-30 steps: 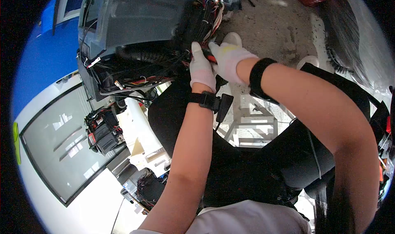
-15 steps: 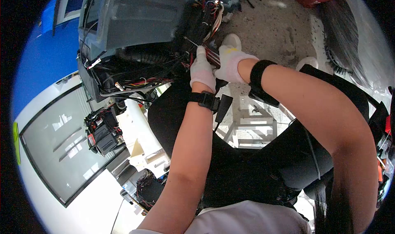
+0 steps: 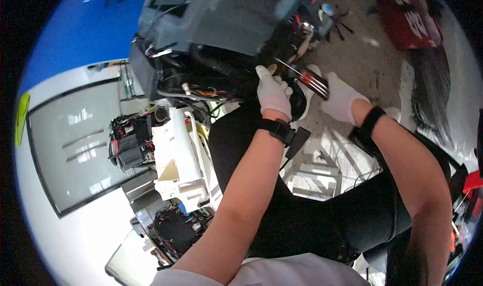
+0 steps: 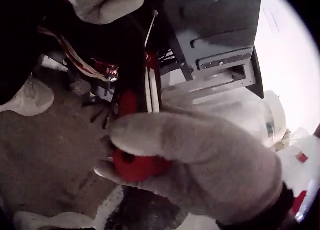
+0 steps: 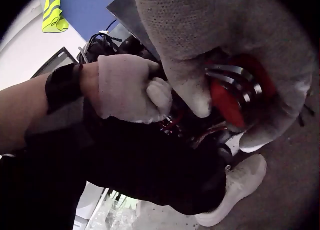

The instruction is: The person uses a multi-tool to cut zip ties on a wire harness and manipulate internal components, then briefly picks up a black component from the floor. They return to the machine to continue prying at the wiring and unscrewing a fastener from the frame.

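The right hand [image 3: 344, 96] gripped a screwdriver [image 3: 314, 82]; its shaft slanted toward the curled left hand [image 3: 274, 92], whose hold was unclear.

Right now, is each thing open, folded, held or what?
Red-and-black folding tool with silver metal strips: held, one thin rod out, other strips folded in.
White-gloved right hand: gripping that tool.
White-gloved left hand: fingers curled; can't tell if holding anything.
Thin red and white wires: exposed.
Yellow reflective vest with grey stripes: unworn.
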The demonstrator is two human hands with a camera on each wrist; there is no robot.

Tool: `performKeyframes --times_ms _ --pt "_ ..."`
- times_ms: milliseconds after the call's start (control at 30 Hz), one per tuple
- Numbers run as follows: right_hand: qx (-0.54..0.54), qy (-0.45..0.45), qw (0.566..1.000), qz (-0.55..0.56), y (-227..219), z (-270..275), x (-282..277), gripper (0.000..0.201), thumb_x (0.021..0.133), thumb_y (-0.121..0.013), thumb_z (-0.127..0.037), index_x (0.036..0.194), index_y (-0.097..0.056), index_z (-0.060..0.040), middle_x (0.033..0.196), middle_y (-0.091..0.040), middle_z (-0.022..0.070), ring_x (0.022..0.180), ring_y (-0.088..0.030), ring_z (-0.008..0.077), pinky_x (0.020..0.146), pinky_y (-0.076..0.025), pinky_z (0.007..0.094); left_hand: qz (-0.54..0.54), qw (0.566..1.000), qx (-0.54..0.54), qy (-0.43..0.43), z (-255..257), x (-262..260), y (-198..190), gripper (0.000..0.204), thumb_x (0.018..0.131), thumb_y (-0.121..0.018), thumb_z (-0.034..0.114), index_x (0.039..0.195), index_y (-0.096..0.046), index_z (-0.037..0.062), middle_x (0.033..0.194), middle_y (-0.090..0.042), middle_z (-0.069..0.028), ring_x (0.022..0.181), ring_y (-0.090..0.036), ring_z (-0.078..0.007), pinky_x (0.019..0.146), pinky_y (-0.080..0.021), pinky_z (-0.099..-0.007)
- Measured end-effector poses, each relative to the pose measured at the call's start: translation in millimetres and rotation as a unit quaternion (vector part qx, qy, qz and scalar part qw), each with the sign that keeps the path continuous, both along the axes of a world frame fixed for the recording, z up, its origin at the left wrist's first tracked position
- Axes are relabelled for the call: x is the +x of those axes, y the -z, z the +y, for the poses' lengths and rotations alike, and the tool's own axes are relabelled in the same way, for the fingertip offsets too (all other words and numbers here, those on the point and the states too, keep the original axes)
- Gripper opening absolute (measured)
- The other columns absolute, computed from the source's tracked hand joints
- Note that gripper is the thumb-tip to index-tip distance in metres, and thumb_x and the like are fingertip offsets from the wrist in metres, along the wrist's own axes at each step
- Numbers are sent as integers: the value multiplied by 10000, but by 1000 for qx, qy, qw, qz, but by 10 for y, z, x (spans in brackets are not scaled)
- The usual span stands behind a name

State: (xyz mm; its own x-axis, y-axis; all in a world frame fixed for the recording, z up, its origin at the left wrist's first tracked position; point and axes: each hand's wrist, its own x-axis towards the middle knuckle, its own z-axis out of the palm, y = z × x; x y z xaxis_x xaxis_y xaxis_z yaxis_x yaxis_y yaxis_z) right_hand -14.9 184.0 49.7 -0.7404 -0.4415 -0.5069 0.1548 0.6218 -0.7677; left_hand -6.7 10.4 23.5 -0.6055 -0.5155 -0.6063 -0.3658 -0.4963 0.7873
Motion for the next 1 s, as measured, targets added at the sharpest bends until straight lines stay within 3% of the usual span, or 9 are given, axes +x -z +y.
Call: performKeyframes --times_ms 133,400,600,733,800,867,900,933,1000 --pt "68 -49 996 34 47 37 33 416 770 -562 -107 1149 -406 -38 1016 -565 277 998 -549 439 836 -443 433 103 992 5 74 -8 -37 -158 370 932 -534 349 1074 -524 8 676 -351 17 544 -349 -85 437 -277 -225" --pt "27 -72 980 183 -229 155 37 449 766 -541 -44 1200 -423 -51 1065 -564 248 1031 -531 429 866 -443 430 30 990 44 127 -225 37 -504 244 936 -540 250 956 -525 7 719 -454 -19 556 -434 -113 422 -315 -225" --pt "-83 -46 967 234 -664 160 322 479 739 -631 -41 1162 -406 -51 909 -580 249 887 -598 402 761 -468 392 161 962 -198 93 -229 429 -1653 279 938 -540 271 925 -533 -8 588 -473 -22 455 -425 -89 427 -318 -215" --pt "-110 9 977 184 -769 276 713 456 755 -610 -20 1168 -416 -40 813 -531 55 726 -579 181 675 -476 303 371 917 138 -52 -1108 864 -1869 233 951 -517 245 979 -524 14 758 -494 -33 667 -485 -103 499 -353 -201" --pt "-269 100 957 46 -805 296 931 424 783 -583 -19 1173 -418 -27 810 -480 3 724 -538 128 665 -483 287 413 889 168 -103 -1498 1117 -1833 172 965 -473 177 1004 -517 15 804 -501 -49 761 -487 -136 575 -392 -230" --pt "-381 210 900 -14 -750 325 1190 422 804 -567 -38 1197 -416 -28 853 -496 30 749 -546 146 685 -493 303 412 864 232 -171 -2031 1393 -1375 282 951 -466 209 1118 -527 -10 946 -598 -102 916 -565 -219 770 -470 -283" --pt "-399 253 880 -44 -707 345 1305 431 803 -566 -45 1207 -418 -35 873 -501 39 754 -545 148 684 -491 305 208 965 -159 -4 -2139 1650 -1378 329 933 -500 233 1139 -528 -21 1008 -613 -118 932 -584 -218 806 -473 -284" --pt "-416 298 856 -74 -645 375 1401 440 802 -565 -53 1217 -419 -43 894 -507 48 758 -544 151 683 -490 307 -55 844 -509 160 -2210 1929 -1361 381 916 -533 258 1161 -530 -33 1071 -629 -133 948 -602 -217 842 -475 -286" --pt "-431 319 840 -84 -403 493 1549 453 798 -571 -72 1225 -421 -46 922 -515 52 771 -539 155 683 -480 310 -184 852 -451 193 -2220 2188 -1227 411 884 -590 252 1172 -538 -37 1130 -627 -147 917 -631 -203 839 -483 -269"
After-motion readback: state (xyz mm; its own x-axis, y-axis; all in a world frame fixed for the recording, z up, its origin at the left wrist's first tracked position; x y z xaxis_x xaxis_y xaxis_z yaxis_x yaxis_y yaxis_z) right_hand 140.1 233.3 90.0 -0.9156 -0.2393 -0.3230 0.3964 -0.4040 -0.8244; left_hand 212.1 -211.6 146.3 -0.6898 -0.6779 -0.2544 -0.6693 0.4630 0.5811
